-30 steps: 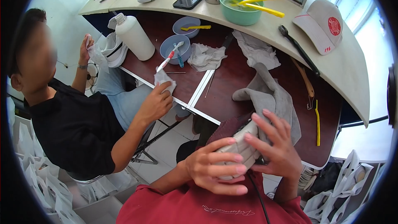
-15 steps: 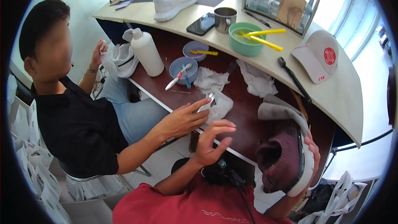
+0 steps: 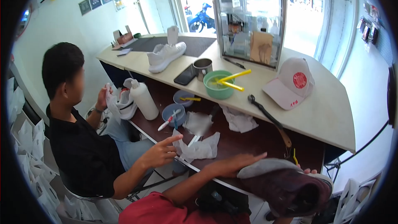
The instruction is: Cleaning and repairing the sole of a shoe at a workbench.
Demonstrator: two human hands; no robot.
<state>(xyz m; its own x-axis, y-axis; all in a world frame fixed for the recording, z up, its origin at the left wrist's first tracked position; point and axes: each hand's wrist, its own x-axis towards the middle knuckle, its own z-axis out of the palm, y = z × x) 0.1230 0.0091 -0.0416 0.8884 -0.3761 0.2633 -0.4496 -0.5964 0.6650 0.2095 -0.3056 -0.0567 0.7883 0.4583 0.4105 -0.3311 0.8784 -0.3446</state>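
Observation:
My left hand (image 3: 237, 161) stretches over the lower red-brown desk, fingers extended flat at the edge of a grey cloth (image 3: 259, 166); whether it presses on the cloth I cannot tell. My right hand (image 3: 310, 171), mostly hidden, grips a maroon shoe (image 3: 282, 195) with a pale sole from behind, its fingertips showing above it, the grey cloth lying along the shoe's upper side. Left of my hands are crumpled white tissues (image 3: 201, 147). A yellow-handled tool (image 3: 295, 154) lies just behind the shoe.
A co-worker (image 3: 78, 141) sits left, one hand (image 3: 163, 153) near the tissues, another holding white tissue. Bowls (image 3: 174, 116), a white bottle (image 3: 145, 101) and a white sneaker (image 3: 124, 103) stand on the lower desk. The counter (image 3: 331, 122) holds a cap (image 3: 290, 83), green bowl (image 3: 219, 91) and black brush (image 3: 265, 112).
The view has tilted up toward the window. My left hand left the shoe and reached forward to the grey cloth. The shoe turned over toward the right. The co-worker's hand moved off the tissue slightly.

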